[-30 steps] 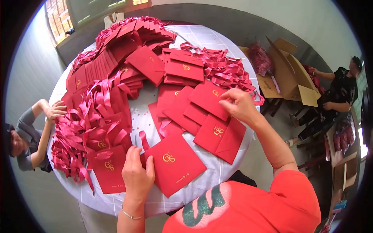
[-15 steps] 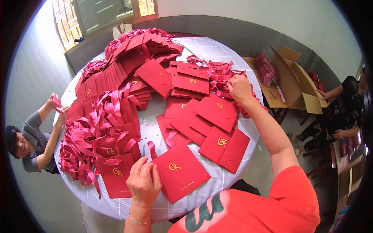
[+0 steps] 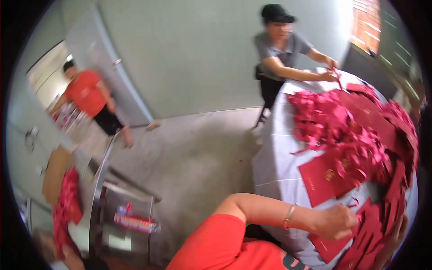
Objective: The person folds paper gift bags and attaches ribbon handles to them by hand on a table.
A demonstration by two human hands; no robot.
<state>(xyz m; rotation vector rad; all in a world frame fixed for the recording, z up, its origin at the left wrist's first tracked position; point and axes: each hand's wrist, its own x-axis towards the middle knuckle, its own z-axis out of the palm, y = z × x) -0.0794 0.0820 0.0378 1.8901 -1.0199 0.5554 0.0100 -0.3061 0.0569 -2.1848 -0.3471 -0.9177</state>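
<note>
Flat red paper bags [image 3: 325, 173] with gold emblems lie on the round table [image 3: 278, 155], heaped with crimson ribbons [image 3: 321, 114]. My left hand [image 3: 335, 222], a bracelet on its wrist, is over the near bags. Its fingers are curled closed and blurred; what they hold, if anything, does not show. A small piece of ribbon [image 3: 354, 203] lies just beyond it. At the right edge, my right hand [image 3: 397, 238] is beside a row of overlapping bags [image 3: 371, 225]. It is partly cut off and smeared, its fingers unclear.
Across the table a person in a grey shirt [image 3: 288, 56] handles a ribbon. Someone in a red shirt [image 3: 87, 92] stands by the open door [image 3: 105, 67]. At lower left are a metal-edged table [image 3: 96, 198], a cardboard box [image 3: 56, 175] and a red bundle [image 3: 67, 202].
My view has swung left, bringing the door and the second person in and shifting the table to the right. My right hand has left the ribbons at the table's right side.
</note>
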